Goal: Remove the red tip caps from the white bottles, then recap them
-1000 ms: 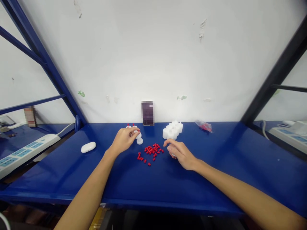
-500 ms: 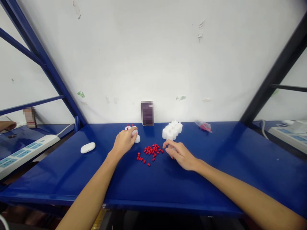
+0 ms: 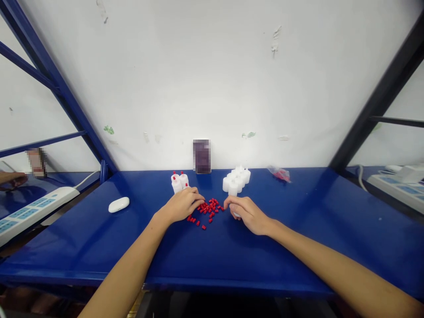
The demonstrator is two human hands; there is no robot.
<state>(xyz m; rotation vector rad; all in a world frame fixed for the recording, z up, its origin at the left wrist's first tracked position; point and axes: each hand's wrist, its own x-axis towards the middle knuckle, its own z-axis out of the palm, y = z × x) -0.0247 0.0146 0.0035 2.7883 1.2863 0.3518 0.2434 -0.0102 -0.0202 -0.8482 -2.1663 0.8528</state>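
My left hand point(image 3: 184, 204) is at the upper left edge of a loose pile of small red caps point(image 3: 212, 206), thumb and fingers pinched on a red cap that they mostly cover. Just behind this hand stand several white bottles point(image 3: 176, 183) with red caps on their tips, partly hidden by it. My right hand point(image 3: 249, 213), right of the pile, is curled around a white bottle point(image 3: 236, 215); only a small white part shows below the fingers. Beyond it stands a cluster of white bottles point(image 3: 232, 187) with no red on their tips.
A phone-like dark panel point(image 3: 202, 157), blurred, leans on the wall. A white oval case point(image 3: 119, 205) lies at left. A clear bag with red pieces point(image 3: 280, 174) is at the back right. Power strips point(image 3: 36, 212) flank the blue table point(image 3: 205, 260).
My left hand has left the red-capped bottles and come right and down to the red caps. My right hand stays nearly in place, fingers still curled.
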